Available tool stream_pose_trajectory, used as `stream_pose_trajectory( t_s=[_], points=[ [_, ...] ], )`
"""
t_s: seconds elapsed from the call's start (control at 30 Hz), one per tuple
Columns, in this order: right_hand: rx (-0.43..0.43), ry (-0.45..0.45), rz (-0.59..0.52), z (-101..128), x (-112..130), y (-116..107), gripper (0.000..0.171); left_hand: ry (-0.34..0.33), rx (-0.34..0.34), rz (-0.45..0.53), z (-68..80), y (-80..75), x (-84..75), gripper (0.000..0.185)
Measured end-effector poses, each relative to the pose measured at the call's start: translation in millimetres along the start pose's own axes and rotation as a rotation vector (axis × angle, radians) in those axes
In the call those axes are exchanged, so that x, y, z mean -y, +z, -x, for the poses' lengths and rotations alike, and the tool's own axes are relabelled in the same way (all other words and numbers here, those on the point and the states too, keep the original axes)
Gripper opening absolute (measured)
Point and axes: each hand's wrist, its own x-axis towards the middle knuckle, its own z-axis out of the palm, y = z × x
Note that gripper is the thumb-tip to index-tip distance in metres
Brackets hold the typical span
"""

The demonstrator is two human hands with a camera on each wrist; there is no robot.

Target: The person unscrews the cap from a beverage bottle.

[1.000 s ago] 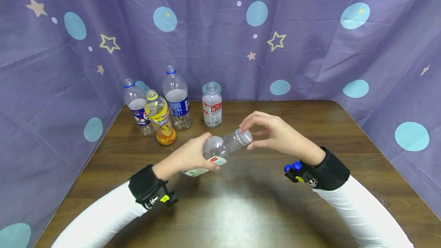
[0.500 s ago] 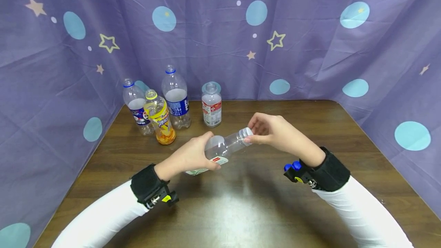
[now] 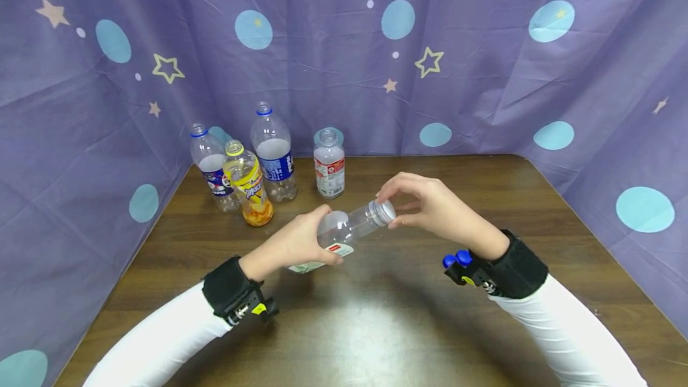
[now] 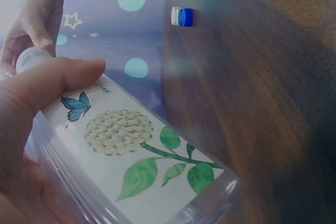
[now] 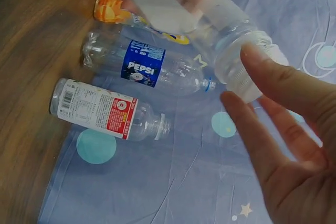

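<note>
**Both hands on a tilted clear bottle above the table**

The left hand (image 3: 301, 240) is wrapped around the body of a clear plastic bottle with a flower-and-butterfly label (image 3: 338, 235), holding it slanted above the brown wooden table (image 3: 376, 327), neck pointing up toward the right hand (image 3: 430, 208). The right hand's fingertips (image 5: 262, 69) pinch the bottle's clear screw cap (image 3: 383, 212). Beyond the left hand, by the purple star-and-dot curtain (image 3: 484, 76), stand four more bottles: two clear blue-capped Pepsi bottles (image 3: 274, 154), a yellow-capped bottle with orange contents (image 3: 248, 187), and a small clear bottle with a red-and-white label (image 3: 329, 166).
</note>
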Motion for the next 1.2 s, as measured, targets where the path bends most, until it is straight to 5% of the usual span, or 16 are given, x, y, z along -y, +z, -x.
stream_pose_trajectory(
  t_s=[0.27, 0.6, 0.77, 0.97, 1.1, 1.2],
  points=[
    [-0.006, -0.155, 0.062, -0.6, -3.3, 1.3, 0.039, 0.006, 0.005, -0.005, -0.2, -0.9, 1.5, 0.069],
    [0.026, -0.235, 0.092, -0.9, -6.2, -0.4, 0.036, 0.016, 0.018, -0.01, -1.8, -3.7, 0.0, 0.074],
    [0.026, -0.226, -0.084, -0.8, -9.2, 0.7, 0.037, 0.037, 0.01, 0.022, -0.5, -2.7, 0.4, 0.07],
    [-0.065, -0.122, -0.124, -2.9, -6.4, 3.2, 0.036, 0.034, -0.001, 0.017, -1.1, -1.8, -1.0, 0.067],
    [-0.064, 0.085, -0.047, -6.1, -3.1, -0.8, 0.052, 0.013, -0.004, -0.003, -1.1, -1.7, -1.7, 0.067],
    [-0.03, 0.234, 0.058, -7.0, -1.6, -4.6, 0.049, 0.015, 0.002, -0.001, -0.7, -1.5, -2.6, 0.067]
  ],
)
